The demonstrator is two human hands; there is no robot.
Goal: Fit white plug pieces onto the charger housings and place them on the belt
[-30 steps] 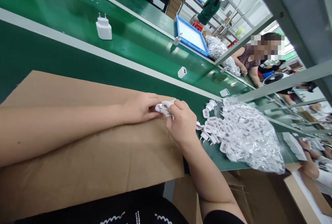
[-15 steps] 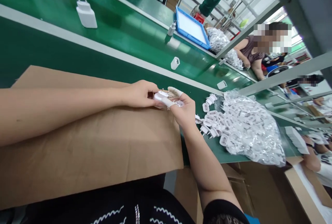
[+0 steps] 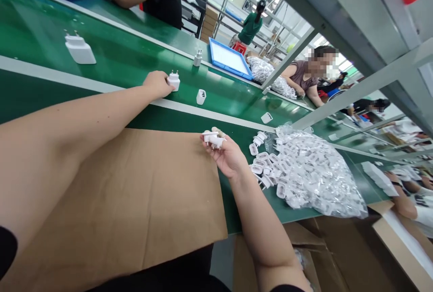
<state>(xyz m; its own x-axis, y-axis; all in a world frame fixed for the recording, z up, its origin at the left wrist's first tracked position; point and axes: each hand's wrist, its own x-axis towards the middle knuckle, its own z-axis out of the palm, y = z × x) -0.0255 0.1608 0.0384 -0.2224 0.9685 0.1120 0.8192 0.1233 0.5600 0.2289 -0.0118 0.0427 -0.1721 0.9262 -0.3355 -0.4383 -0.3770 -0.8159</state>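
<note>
Out over the green conveyor belt (image 3: 135, 53), my left hand (image 3: 158, 84) is closed on a white charger (image 3: 173, 82), its two pins pointing up. My right hand (image 3: 230, 156), with white coverings on thumb and finger, is nearer me at the corner of a cardboard sheet (image 3: 176, 184). It pinches small white plug parts (image 3: 210, 137); their exact number is unclear. Right of this hand lie several loose white plug parts (image 3: 265, 166), spilling from a clear plastic bag (image 3: 324, 175) full of them.
Along the belt stand a larger-looking charger (image 3: 80, 49), a white housing (image 3: 200, 97) and another white piece (image 3: 266, 117). Beyond are a blue tray (image 3: 232, 60) and co-workers. A metal frame post (image 3: 291, 60) rises at the right; open cardboard boxes (image 3: 341, 247) are below.
My left hand has moved away from my right hand, forward and left to the belt, with a charger in its fingers. My right hand still holds plug parts. The view has shifted.
</note>
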